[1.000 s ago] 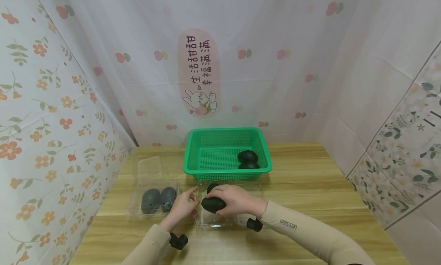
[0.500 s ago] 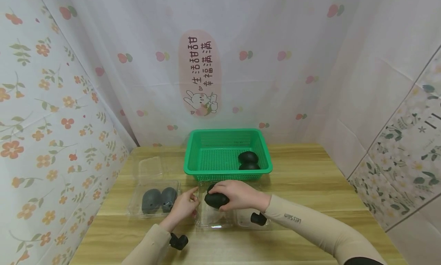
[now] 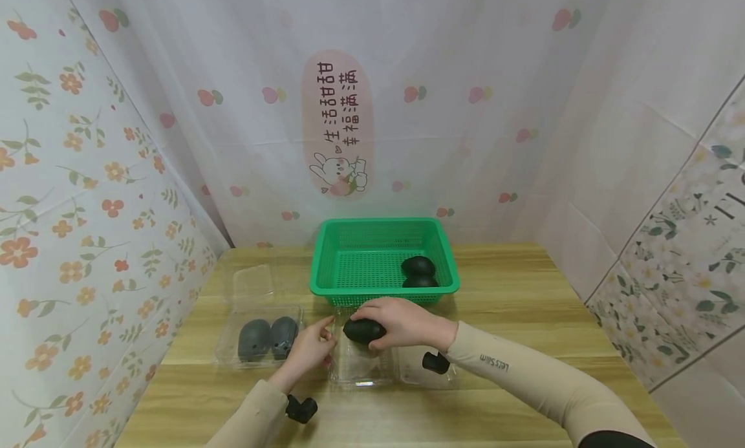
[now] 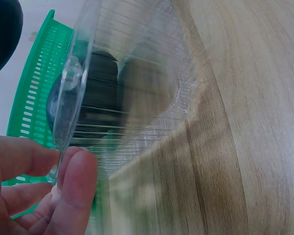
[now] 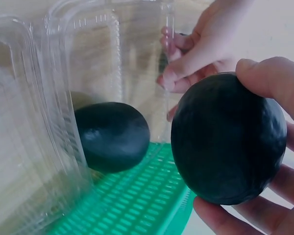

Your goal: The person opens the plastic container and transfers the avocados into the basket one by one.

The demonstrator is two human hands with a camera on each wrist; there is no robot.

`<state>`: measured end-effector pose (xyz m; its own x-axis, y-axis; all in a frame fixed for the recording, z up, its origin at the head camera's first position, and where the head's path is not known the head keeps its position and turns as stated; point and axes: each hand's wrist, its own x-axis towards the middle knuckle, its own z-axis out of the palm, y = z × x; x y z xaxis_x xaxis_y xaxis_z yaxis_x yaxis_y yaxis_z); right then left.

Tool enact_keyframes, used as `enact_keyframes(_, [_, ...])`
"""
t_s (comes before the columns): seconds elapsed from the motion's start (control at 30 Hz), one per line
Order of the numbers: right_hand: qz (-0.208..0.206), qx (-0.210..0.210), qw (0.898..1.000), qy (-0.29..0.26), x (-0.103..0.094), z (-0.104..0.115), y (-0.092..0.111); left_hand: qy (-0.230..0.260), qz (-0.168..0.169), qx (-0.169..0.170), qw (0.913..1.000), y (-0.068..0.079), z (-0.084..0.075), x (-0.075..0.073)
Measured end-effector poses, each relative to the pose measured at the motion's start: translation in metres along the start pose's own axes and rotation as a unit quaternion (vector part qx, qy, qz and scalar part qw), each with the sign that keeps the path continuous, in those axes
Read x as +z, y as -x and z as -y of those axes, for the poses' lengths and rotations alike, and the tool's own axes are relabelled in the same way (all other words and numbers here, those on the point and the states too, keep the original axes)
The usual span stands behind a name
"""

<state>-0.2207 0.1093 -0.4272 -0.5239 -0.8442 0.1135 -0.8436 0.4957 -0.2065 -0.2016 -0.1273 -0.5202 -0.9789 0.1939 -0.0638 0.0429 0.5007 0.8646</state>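
Observation:
My right hand (image 3: pixel 401 322) grips a dark oval avocado (image 3: pixel 363 331) from its right side, above an open clear plastic box (image 3: pixel 363 373). The right wrist view shows the thumb on one side of this fruit and the fingers on the other. Inside the box lies a second avocado (image 5: pixel 112 137), hidden by the hand and fruit in the head view. My left hand (image 3: pixel 311 348) is at the box's left side. In the left wrist view its thumb and fingers pinch the box's rim (image 4: pixel 71 112).
Behind the box stands a green basket (image 3: pixel 384 299) with two avocados (image 3: pixel 418 266) at its right end. To the left, another clear box (image 3: pixel 227 354) contains two dark fruits (image 3: pixel 255 339), its lid (image 3: pixel 253 283) folded back. The near box's lid (image 3: pixel 413 373) lies open rightward.
My right hand has carried the avocado slightly away from me over the box, now covering the fruit lying inside. The left hand has stayed at the rim.

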Motion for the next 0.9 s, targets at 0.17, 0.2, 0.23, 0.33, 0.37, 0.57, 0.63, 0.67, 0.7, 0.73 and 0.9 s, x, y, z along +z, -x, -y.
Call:
enact_keyframes(0.17, [-0.009, 0.002, 1.000, 0.002, -0.006, -0.003, -0.001, 0.007, 0.002, 0.001, 1.0000, -0.001, 0.001, 0.000])
enact_keyframes(0.2, [-0.009, 0.004, 1.000, 0.000, -0.007, -0.004, -0.001, 0.008, 0.002, 0.000, 1.0000, 0.000, 0.001, 0.000])
enact_keyframes(0.23, [-0.009, 0.006, 1.000, 0.000, -0.008, -0.004, -0.001, 0.010, 0.003, 0.000, 0.9999, 0.000, 0.001, 0.000])
enact_keyframes(0.33, [-0.006, 0.011, 1.000, -0.006, -0.012, -0.005, -0.003, 0.009, 0.002, 0.003, 0.9999, 0.000, 0.001, 0.000])
enact_keyframes(0.37, [-0.005, 0.014, 1.000, -0.008, -0.013, -0.005, -0.003, 0.008, 0.001, 0.004, 1.0000, 0.000, 0.001, 0.000])
enact_keyframes(0.57, [-0.010, 0.014, 1.000, -0.012, -0.020, -0.009, -0.005, 0.008, 0.000, 0.002, 1.0000, 0.001, 0.002, 0.001])
enact_keyframes(0.63, [-0.014, 0.010, 1.000, -0.008, -0.022, -0.010, -0.005, 0.008, 0.000, 0.002, 1.0000, 0.001, 0.002, 0.001])
enact_keyframes(0.67, [-0.017, 0.009, 1.000, -0.006, -0.024, -0.011, -0.005, 0.009, 0.000, 0.002, 1.0000, 0.001, 0.002, 0.001])
enact_keyframes(0.7, [-0.019, 0.010, 1.000, -0.004, -0.025, -0.012, -0.005, 0.010, 0.000, 0.003, 0.9999, 0.001, 0.002, 0.001])
enact_keyframes(0.73, [-0.021, 0.013, 1.000, -0.003, -0.027, -0.013, -0.005, 0.011, 0.000, 0.003, 0.9999, 0.001, 0.002, 0.001])
enact_keyframes(0.9, [-0.026, 0.034, 0.999, -0.009, -0.034, -0.018, -0.005, 0.012, 0.000, 0.006, 0.9999, 0.001, 0.002, 0.000])
